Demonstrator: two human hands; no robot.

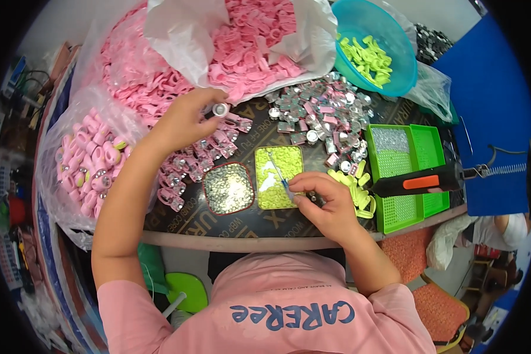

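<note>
Left-hand fingers (209, 101) pinch a small round silver piece (220, 109).

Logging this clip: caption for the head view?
Left hand lifts a small silver ring; right hand holds a thin blue pick.

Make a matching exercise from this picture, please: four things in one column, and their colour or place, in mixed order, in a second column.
Things:
1. bowl
2. square tray of shiny dots
3. thin tool
4. small ring piece

Colour or place:
A. between the left hand's fingertips
B. turquoise, with yellow-green pieces inside
C. in the right hand, over the yellow-green tray
D. red-rimmed, left of the yellow-green tray

Pairs: 1-B, 2-D, 3-C, 4-A. The left hand is raised near the pink pieces.
</note>
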